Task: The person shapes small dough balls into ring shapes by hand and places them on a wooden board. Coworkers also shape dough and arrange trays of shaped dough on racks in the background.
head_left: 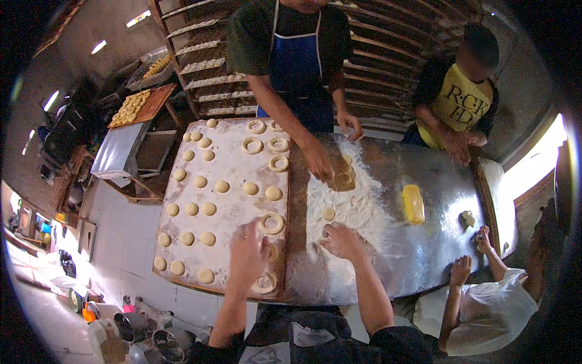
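Curling my left hand (248, 250) beside dough rings (281, 225), right hand (341, 241) by flour (357, 212), any pinching unclear; several rings lying formed, many dough balls (250, 188) lying whole.

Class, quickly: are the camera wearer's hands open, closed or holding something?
Left hand: beside a dough ring; grip cannot be told.
Right hand: curled near a dough ball; grip cannot be told.

- Daylight glares white through an opening (539, 164) far right of the right hand (341, 241).
- Reflections bleach the metal tabletop (436, 249) between them.
- The left hand (247, 258) looks slightly blurred.
- Beyond both hands, the wall (115, 54) is dim and grainy.
- Fisheye distortion bends outlying edges; the corners around are black.
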Motion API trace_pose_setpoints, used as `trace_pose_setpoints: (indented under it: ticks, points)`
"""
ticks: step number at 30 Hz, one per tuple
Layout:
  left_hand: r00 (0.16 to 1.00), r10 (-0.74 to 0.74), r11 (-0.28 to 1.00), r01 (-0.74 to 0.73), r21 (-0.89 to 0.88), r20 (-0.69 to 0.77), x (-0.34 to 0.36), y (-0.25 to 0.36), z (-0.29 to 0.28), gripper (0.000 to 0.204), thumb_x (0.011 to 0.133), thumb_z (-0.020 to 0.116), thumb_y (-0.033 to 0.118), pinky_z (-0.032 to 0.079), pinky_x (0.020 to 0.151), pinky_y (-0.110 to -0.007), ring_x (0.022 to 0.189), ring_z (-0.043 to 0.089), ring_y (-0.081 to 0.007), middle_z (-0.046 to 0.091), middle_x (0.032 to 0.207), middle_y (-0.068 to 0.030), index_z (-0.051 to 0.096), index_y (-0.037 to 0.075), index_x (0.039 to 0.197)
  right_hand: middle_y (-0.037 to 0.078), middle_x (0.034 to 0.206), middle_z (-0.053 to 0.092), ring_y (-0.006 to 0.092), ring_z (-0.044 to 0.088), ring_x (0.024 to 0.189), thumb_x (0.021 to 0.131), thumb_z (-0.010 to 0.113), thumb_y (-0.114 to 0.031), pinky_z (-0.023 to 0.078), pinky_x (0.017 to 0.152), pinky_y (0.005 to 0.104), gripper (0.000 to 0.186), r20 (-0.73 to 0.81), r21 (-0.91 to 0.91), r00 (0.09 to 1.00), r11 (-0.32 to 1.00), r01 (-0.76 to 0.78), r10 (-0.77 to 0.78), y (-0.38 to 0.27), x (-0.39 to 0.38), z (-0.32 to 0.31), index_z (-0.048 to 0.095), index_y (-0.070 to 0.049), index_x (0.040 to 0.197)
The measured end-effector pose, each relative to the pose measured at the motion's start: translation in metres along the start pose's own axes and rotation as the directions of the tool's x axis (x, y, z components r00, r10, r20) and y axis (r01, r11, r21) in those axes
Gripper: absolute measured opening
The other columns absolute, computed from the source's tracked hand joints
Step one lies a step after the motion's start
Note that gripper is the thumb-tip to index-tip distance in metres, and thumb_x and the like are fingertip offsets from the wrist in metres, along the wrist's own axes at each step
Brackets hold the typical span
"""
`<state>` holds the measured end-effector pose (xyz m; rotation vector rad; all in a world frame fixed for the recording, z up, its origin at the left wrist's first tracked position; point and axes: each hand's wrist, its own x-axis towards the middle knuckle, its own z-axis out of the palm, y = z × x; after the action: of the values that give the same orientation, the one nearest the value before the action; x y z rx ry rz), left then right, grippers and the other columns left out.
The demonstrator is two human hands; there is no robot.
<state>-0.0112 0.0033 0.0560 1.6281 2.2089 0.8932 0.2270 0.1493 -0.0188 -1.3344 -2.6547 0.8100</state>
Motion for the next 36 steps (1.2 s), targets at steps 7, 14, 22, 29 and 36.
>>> trace_pose_setpoints:
  ticks: [7,14,22,29,36]
  points:
    - [0.939,-0.108,0.847,0.259,-0.465,0.327,-0.018,0.094,0.046,0.025,0.086,0.069,0.022,0.053,0.074,-0.036,0.083,0.068,-0.0293,0.069,0.090,-0.0142,0.066,0.005,0.104,0.007,0.086,0.058,0.0129,0.060,0.078,0.082,0.071,-0.004,0.050,0.068,0.0292,0.035,-0.026,0.768,0.999,0.639,0.050,-0.047,-0.018,-0.052,-0.041,0.045,-0.004,0.105]
    - [0.993,-0.039,0.953,0.072,-0.294,0.114,-0.023,0.107,0.076,0.030,0.078,0.070,0.005,0.052,0.079,-0.037,0.088,0.064,-0.0305,0.063,0.095,-0.0153,0.062,0.006,0.106,0.022,0.113,0.055,0.0347,0.058,0.102,0.071,0.072,0.002,0.048,0.086,0.0400,0.067,-0.604,0.200,0.794,0.949,0.242,-0.075,-0.026,-0.047,-0.024,0.039,-0.001,0.130]
    - [0.972,0.024,0.792,-0.161,-0.589,-0.232,-0.036,0.104,0.104,0.058,0.074,0.064,-0.006,0.048,0.077,-0.037,0.091,0.056,-0.0277,0.054,0.099,-0.0118,0.041,0.004,0.127,0.017,0.104,0.063,0.0277,0.062,0.097,0.077,0.062,-0.002,0.049,0.085,0.0390,0.060,0.001,0.906,0.937,-0.397,-0.148,-0.349,-0.005,-0.053,-0.024,0.038,-0.004,0.132]
    - [0.985,-0.157,0.274,0.111,-0.955,0.069,-0.045,0.098,0.092,0.030,0.096,0.052,0.023,0.048,0.065,-0.033,0.074,0.058,-0.0203,0.058,0.089,-0.0059,0.045,0.007,0.121,0.010,0.101,0.064,0.0175,0.063,0.079,0.085,0.069,-0.034,0.050,0.072,0.0318,0.067,-0.159,0.739,0.963,0.620,0.263,-0.219,-0.042,-0.067,-0.036,0.035,-0.008,0.137]
    - [0.972,-0.031,0.942,-0.049,-0.331,-0.234,-0.050,0.094,0.075,0.032,0.104,0.033,0.035,0.049,0.062,-0.051,0.078,0.064,-0.0442,0.063,0.082,-0.0238,0.048,0.007,0.107,0.008,0.095,0.065,0.0098,0.057,0.064,0.093,0.059,-0.043,0.040,0.053,0.0229,0.066,-0.094,0.917,0.974,0.363,0.166,-0.207,-0.073,-0.067,-0.027,0.031,-0.009,0.142]
